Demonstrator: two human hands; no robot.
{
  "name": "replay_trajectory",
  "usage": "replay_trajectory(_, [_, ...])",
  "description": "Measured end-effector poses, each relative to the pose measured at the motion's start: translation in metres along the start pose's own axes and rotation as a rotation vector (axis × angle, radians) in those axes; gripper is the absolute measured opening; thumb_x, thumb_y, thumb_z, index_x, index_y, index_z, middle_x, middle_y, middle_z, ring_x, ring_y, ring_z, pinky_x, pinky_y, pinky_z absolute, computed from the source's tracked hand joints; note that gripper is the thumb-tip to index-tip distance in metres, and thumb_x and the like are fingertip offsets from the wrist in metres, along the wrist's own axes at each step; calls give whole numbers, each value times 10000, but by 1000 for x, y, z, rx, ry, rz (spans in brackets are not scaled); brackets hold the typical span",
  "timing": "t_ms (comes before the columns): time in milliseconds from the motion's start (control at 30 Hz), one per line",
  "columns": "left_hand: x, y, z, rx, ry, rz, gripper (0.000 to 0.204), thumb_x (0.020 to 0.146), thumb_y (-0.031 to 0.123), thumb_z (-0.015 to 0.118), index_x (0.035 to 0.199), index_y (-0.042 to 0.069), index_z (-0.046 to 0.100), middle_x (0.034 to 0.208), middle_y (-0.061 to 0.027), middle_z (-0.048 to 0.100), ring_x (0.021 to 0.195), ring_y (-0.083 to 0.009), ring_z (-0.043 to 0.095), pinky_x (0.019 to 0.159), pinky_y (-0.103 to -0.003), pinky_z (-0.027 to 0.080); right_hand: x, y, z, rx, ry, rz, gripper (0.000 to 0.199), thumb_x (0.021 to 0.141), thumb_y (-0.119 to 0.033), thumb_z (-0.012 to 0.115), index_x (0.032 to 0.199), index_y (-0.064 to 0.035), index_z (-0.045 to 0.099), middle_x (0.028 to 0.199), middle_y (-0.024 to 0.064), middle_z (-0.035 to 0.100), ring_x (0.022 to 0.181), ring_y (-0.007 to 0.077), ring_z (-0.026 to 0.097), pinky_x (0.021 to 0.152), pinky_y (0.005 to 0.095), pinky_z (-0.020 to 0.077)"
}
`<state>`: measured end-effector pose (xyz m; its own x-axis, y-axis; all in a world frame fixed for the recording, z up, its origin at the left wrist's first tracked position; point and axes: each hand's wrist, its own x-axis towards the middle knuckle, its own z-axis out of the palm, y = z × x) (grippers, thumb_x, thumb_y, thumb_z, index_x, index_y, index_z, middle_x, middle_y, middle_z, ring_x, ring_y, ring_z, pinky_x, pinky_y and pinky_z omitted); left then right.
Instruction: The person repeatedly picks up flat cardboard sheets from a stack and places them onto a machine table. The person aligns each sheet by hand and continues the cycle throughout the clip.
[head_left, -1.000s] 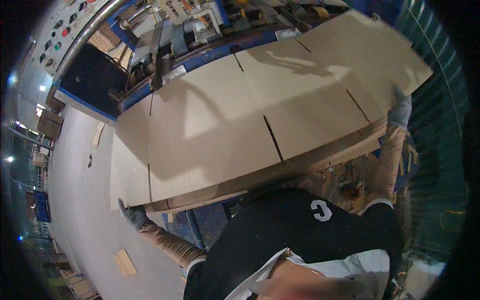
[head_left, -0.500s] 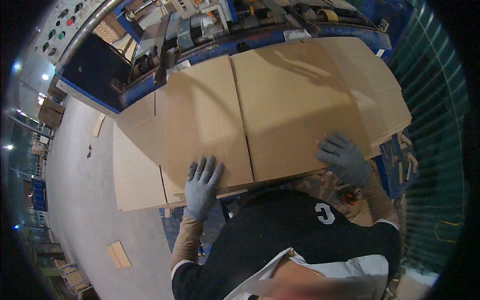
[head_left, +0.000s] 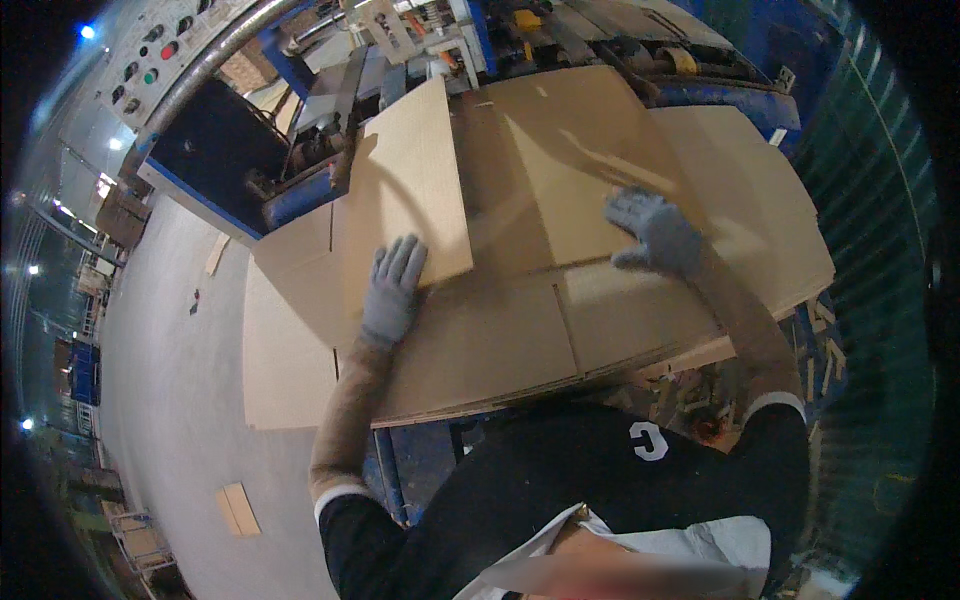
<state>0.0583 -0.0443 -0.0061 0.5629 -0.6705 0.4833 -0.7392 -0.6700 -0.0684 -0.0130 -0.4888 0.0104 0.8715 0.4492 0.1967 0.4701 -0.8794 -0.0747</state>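
A folded brown cardboard sheet [head_left: 590, 150] lies on a stack of flat cardboard blanks [head_left: 490, 345], its far edge over the front of the machine. Its left panel [head_left: 420, 190] is tilted up, with a dark gap between it and the right panel. My left hand [head_left: 393, 290], in a grey glove, rests on the near left part of that panel, fingers stretched out. On the right panel lies my right hand [head_left: 655, 232], also gloved in grey, with its fingers extended and the thumb apart. Neither hand is wrapped round anything.
A blue machine [head_left: 300, 205] with rollers and metal arms stands along the far side. Its control panel [head_left: 150, 55] is at upper left. Green corrugated sheeting [head_left: 885, 270] rises at the right. Cardboard scraps [head_left: 690, 395] lie below the stack, and a flat piece [head_left: 238, 510] on the floor.
Both hands have moved forward, away from me, and the top cardboard sheet has slid toward the machine. Its left panel has lifted, and more of the stack's near part shows.
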Motion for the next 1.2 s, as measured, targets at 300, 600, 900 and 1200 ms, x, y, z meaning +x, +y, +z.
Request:
replay_trajectory(300, [97, -38, 55, 267, -42, -456, 702, 822, 260, 627, 1417, 32, 332, 1422, -194, 400, 1335, -371, 350, 1087, -566, 251, 75, 25, 29, -244, 205, 251, 557, 863, -415, 582, 1283, -53, 534, 1405, 152, 450, 1304, 334, 388, 1088, 435, 304])
replay_trajectory(600, [-136, -28, -63, 309, 399, -1608, 916, 814, 459, 647, 1380, -153, 266, 1398, -349, 346, 1333, -462, 303, 1104, -497, 243, -161, 23, -16, 23, 539, 1086, 561, 834, -379, 636, 1258, -31, 520, 1318, 173, 510, 1187, 338, 515, 954, 424, 439])
replay_trajectory(900, [-202, -63, -44, 331, 640, -1861, 940, 815, 533, 627, 1393, -126, 287, 1435, -350, 292, 1339, -436, 310, 1105, -439, 264, -241, 92, 37, 195, 498, 1352, 604, 911, -399, 543, 1371, -22, 437, 1318, 169, 538, 1155, 308, 556, 912, 406, 462])
replay_trajectory(1200, [-222, -67, -81, -291, 1124, -1439, 793, 846, 368, 658, 1372, -125, 326, 1401, -324, 349, 1292, -414, 382, 1087, -440, 310, -221, 87, 30, 781, 1465, 1023, 472, 901, -232, 605, 1304, -8, 504, 1227, 156, 568, 1063, 282, 581, 837, 379, 505])
